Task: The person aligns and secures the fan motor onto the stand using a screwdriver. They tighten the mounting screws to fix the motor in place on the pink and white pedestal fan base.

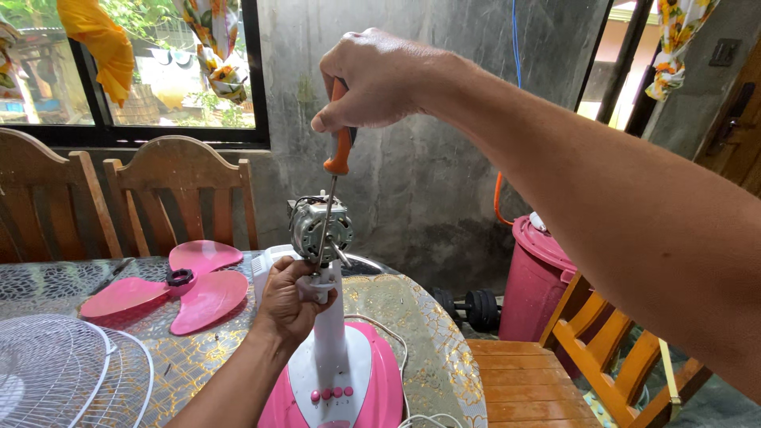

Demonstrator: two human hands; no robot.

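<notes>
The right hand [376, 79] is fisted around an orange-handled screwdriver [339, 150], its shaft pointing down into the fan motor [319, 226]. Just below, the left hand [292, 297] clasps the white fan neck [328, 333].

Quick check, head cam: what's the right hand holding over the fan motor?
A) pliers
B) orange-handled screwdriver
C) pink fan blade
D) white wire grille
B: the right hand grips an orange-handled screwdriver with its shaft pointing down at the bare fan motor, while the left hand holds the white stand neck just below it. The pink fan blade and white wire grille lie on the table.
</notes>
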